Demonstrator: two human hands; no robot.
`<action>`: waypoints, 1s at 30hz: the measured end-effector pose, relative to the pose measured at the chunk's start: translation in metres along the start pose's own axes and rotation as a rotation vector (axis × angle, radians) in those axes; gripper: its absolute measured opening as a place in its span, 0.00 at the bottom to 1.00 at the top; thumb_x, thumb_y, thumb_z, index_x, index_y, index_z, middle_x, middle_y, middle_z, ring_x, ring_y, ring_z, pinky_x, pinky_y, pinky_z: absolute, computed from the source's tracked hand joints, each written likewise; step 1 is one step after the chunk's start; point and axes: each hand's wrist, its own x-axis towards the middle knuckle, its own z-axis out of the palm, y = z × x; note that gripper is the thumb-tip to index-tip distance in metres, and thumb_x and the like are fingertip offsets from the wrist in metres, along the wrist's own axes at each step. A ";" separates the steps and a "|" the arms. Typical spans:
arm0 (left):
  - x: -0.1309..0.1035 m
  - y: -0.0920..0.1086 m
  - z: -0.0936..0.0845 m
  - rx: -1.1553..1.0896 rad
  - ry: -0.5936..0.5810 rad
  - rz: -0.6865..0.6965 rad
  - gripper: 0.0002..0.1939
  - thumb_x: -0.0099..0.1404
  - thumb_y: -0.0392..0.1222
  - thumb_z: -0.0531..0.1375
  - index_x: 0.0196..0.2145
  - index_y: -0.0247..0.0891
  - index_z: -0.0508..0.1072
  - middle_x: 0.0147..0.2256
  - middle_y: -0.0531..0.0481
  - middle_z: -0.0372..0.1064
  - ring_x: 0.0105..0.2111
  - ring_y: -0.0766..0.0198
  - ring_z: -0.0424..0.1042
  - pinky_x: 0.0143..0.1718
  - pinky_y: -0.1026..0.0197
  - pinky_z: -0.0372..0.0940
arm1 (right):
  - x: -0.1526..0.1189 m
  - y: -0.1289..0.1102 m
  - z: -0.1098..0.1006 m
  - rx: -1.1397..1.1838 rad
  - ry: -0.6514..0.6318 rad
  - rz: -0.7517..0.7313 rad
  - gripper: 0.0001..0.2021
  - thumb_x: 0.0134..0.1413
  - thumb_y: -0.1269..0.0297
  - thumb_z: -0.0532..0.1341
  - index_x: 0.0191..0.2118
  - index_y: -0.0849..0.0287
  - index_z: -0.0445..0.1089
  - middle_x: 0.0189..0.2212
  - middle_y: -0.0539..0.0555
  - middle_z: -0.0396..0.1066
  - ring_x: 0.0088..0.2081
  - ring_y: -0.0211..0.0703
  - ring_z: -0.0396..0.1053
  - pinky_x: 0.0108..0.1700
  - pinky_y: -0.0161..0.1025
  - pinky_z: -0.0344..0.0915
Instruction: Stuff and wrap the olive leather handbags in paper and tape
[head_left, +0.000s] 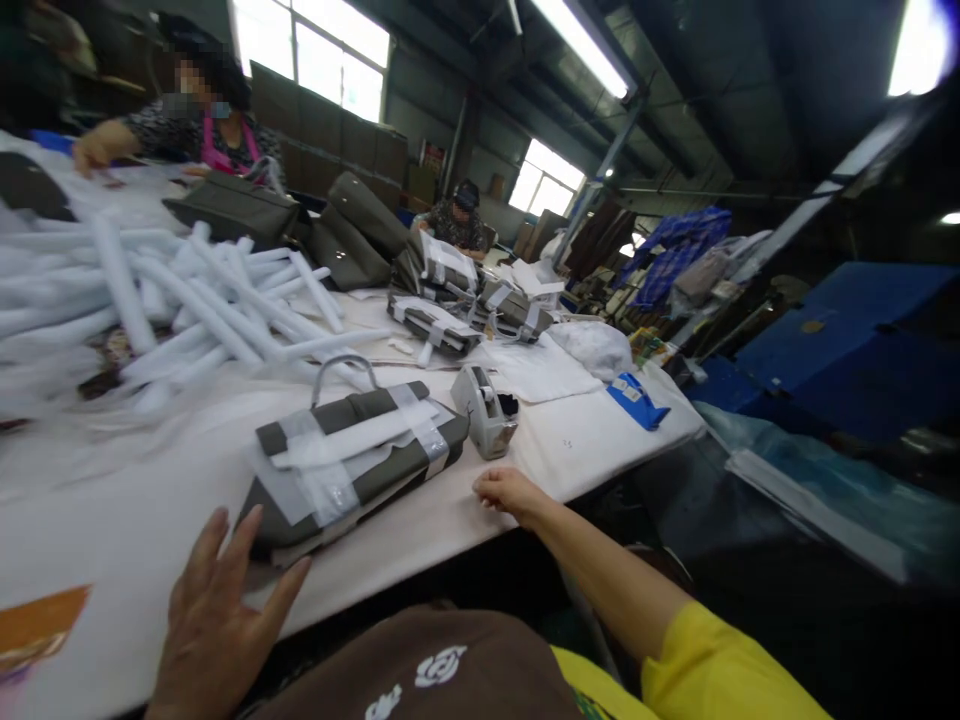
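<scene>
A dark grey-green handbag (382, 482) lies on the table in front of me, with white wrapping and clear tape across it and its handle looped up at the back. Beside its left end is my left hand (225, 605), fingers spread; whether the fingertips touch the bag I cannot tell. To the right of the bag, my right hand (506, 492) is closed with fingers pressed together, low over the table edge. Anything inside those fingers is too small to make out. Just behind that hand stands a grey tape dispenser (486, 415).
White foam tubes (217, 300) are heaped at the left. More wrapped handbags (442, 325) lie behind the dispenser. A blue packet (636, 400) rests at the table's right end. Two people (225, 140) sit across the table. An orange sheet (45, 625) lies front left.
</scene>
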 end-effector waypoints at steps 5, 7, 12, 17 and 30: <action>0.013 0.038 -0.031 -0.016 0.125 -0.013 0.24 0.60 0.49 0.57 0.53 0.41 0.64 0.55 0.41 0.60 0.56 0.50 0.59 0.59 0.46 0.51 | -0.047 -0.023 0.068 0.143 -0.414 -0.334 0.07 0.44 0.64 0.64 0.30 0.61 0.68 0.24 0.48 0.68 0.26 0.33 0.64 0.31 0.33 0.60; 0.020 0.051 -0.040 -0.116 0.027 -0.029 0.18 0.60 0.48 0.57 0.48 0.41 0.69 0.47 0.45 0.67 0.49 0.54 0.65 0.54 0.51 0.58 | -0.060 -0.035 0.091 0.122 -0.477 -0.430 0.07 0.46 0.64 0.63 0.32 0.60 0.69 0.25 0.48 0.67 0.27 0.34 0.64 0.32 0.34 0.61; 0.026 0.069 -0.050 -0.376 -0.346 -0.242 0.17 0.58 0.51 0.59 0.42 0.41 0.72 0.37 0.49 0.71 0.35 0.62 0.69 0.36 0.61 0.65 | -0.077 -0.047 0.125 -0.029 -0.457 -0.602 0.05 0.51 0.64 0.60 0.33 0.58 0.70 0.26 0.48 0.68 0.28 0.35 0.62 0.31 0.33 0.58; 0.021 0.067 -0.047 -0.510 -0.392 -0.390 0.14 0.58 0.52 0.59 0.34 0.39 0.73 0.29 0.51 0.70 0.30 0.64 0.67 0.32 0.63 0.62 | -0.076 -0.046 0.135 -0.019 -0.453 -0.560 0.06 0.50 0.63 0.61 0.33 0.58 0.71 0.26 0.49 0.69 0.28 0.36 0.63 0.31 0.33 0.58; 0.049 0.066 -0.053 -0.313 -0.280 -0.245 0.11 0.58 0.49 0.58 0.31 0.39 0.72 0.29 0.53 0.70 0.29 0.66 0.67 0.32 0.64 0.61 | -0.063 -0.047 0.139 0.764 -0.566 0.050 0.12 0.45 0.62 0.66 0.36 0.60 0.68 0.31 0.50 0.71 0.32 0.35 0.70 0.31 0.31 0.60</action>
